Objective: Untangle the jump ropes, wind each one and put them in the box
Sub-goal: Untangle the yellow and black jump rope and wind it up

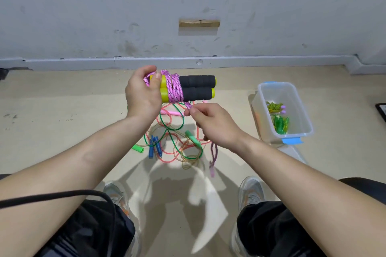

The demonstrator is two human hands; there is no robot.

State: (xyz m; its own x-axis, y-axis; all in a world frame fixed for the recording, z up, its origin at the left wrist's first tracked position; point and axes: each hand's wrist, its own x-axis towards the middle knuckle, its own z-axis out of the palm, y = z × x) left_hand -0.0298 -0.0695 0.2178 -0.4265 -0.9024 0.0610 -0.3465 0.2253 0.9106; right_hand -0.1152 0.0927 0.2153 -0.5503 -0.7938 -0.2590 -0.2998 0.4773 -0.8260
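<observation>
Head view: the left hand grips the yellow ends of two black foam handles, with the pink jump rope wound round them. The right hand pinches the rope's loose end just below. Tangled ropes lie on the floor; the clear box at right holds wound ropes.
</observation>
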